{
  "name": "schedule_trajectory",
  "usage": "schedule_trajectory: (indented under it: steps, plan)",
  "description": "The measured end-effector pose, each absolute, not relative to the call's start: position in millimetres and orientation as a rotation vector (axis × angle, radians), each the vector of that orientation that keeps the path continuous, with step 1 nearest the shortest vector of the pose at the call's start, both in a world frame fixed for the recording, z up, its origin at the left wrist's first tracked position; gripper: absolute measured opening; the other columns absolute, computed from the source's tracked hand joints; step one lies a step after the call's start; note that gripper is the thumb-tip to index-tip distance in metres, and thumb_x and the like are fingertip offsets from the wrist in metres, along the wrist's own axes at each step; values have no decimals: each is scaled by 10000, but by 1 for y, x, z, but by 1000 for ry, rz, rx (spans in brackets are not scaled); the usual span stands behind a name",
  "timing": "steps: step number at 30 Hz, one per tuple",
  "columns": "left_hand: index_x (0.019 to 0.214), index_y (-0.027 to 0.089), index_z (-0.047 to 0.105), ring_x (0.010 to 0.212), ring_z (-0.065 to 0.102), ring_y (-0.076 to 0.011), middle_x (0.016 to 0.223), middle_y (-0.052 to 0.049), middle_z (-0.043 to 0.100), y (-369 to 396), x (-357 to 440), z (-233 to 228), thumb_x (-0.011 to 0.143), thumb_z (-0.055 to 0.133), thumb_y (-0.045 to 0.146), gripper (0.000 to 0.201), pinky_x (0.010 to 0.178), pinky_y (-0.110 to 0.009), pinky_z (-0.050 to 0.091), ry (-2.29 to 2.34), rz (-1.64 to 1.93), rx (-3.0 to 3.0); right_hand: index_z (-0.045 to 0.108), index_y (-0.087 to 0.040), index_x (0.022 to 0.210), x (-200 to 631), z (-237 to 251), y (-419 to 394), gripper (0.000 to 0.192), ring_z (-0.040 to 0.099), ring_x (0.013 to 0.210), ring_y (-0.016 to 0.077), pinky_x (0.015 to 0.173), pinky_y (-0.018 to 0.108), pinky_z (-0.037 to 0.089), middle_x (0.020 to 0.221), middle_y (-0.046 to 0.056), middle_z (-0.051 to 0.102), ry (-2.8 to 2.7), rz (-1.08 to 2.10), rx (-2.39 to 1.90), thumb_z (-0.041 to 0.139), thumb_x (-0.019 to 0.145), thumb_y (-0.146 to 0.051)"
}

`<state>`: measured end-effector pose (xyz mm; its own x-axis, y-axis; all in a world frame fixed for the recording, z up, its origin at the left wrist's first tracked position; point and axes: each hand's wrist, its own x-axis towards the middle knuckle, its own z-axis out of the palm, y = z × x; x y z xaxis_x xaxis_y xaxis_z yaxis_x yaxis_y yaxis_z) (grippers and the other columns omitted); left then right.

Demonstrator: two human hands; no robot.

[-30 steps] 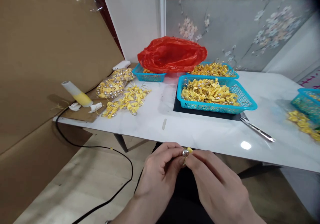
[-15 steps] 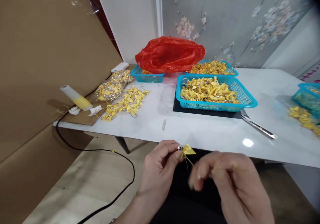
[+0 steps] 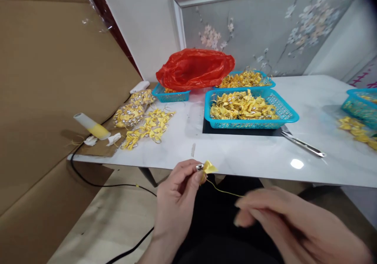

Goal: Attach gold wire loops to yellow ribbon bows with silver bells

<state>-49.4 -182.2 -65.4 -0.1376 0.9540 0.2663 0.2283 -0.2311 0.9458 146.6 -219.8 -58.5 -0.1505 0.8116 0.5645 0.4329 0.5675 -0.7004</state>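
My left hand [image 3: 182,185] is closed, pinching a small silver bell [image 3: 200,167] between thumb and fingertips. A yellow ribbon bow [image 3: 209,167] sticks out from the bell to the right. From below the bow, a thin yellow cord [image 3: 222,191] runs rightward to my right hand [image 3: 282,217]. That hand is slightly blurred, its thumb and fingers drawn together on the cord, whose far end is hidden. Both hands are over my dark-clothed lap, by the front edge of the white table [image 3: 173,154].
A blue basket [image 3: 250,124] full of yellow bows with bells stands mid-table, nippers [image 3: 304,144] beside it. Behind are more baskets and a red plastic bag [image 3: 196,69]. Loose bows [image 3: 150,126] and a yellow-and-white tube [image 3: 91,125] lie left; a black cable [image 3: 112,185] hangs down.
My right hand has moved away to the right, and the cord between the hands shows longer. My left hand, still pinching the bell, has shifted slightly left and up in view.
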Motion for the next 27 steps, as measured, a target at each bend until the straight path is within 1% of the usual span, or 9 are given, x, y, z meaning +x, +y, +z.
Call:
schedule_trajectory:
  steps: [1, 2, 3, 6, 9, 13, 16, 22, 27]
  plan:
    - [856, 265, 788, 816, 709, -108, 947, 9, 741, -184, -45, -64, 860, 668, 186, 144, 707, -129, 578, 1333, 1416, 1476, 674, -228, 996, 142, -55, -213, 201, 710, 689, 106, 623, 124, 571, 807, 7, 699, -1856, 501, -956, 532, 941, -96]
    - [865, 270, 791, 829, 711, -107, 957, 7, 741, -185, -42, -63, 862, 669, 185, 149, 716, -122, 576, 1309, 1410, 1472, 680, -205, 964, 137, -53, -206, 232, 706, 736, 102, 651, 125, 569, 861, 30, 683, -1841, 475, -932, 518, 925, -44]
    - [868, 272, 795, 840, 712, -108, 964, 5, 739, -186, -40, -62, 862, 674, 187, 148, 727, -118, 574, 1293, 1405, 1461, 688, -188, 956, 131, -52, -200, 257, 692, 728, 92, 650, 125, 565, 872, 41, 660, -1808, 432, -920, 503, 919, -13]
    - [862, 261, 805, 852, 715, -118, 960, -8, 732, -185, -38, -64, 851, 700, 206, 119, 749, -122, 578, 1284, 1393, 1395, 695, -133, 938, 117, -57, -188, 253, 643, 656, 74, 631, 134, 553, 811, 44, 615, -1700, 338, -929, 493, 915, 19]
    - [876, 275, 808, 816, 710, -109, 979, -1, 723, -183, -38, -70, 849, 710, 218, 117, 733, -125, 581, 1286, 1391, 1328, 681, -90, 920, 110, -64, -185, 207, 633, 656, 79, 655, 146, 553, 772, 43, 598, -1648, 320, -945, 507, 917, 22]
    - [891, 318, 811, 829, 695, -99, 988, 23, 726, -183, -37, -73, 862, 708, 228, 139, 735, -116, 570, 1287, 1370, 1302, 667, -108, 905, 110, -65, -188, 148, 644, 661, 87, 637, 151, 547, 761, 31, 602, -1577, 201, -985, 561, 920, -6]
    - [871, 309, 814, 856, 695, -111, 976, 18, 729, -184, -34, -71, 855, 717, 244, 119, 750, -124, 574, 1284, 1351, 1286, 661, -112, 896, 109, -65, -188, 127, 635, 645, 92, 619, 170, 545, 753, 30, 616, -1565, 101, -991, 605, 902, 2]
    - [847, 288, 816, 816, 699, -112, 956, 5, 724, -186, -30, -65, 835, 725, 229, 110, 713, -119, 581, 1311, 1378, 1288, 659, -105, 888, 106, -69, -188, 135, 638, 634, 107, 609, 200, 552, 725, 43, 629, -1587, 59, -977, 599, 904, 15]
    - [891, 280, 814, 896, 713, -138, 982, -19, 722, -189, -30, -66, 818, 731, 170, 156, 765, -141, 592, 1297, 1457, 1386, 642, -124, 909, 107, -67, -189, 161, 641, 608, 122, 568, 210, 554, 713, 45, 636, -1622, 14, -1001, 585, 895, 26]
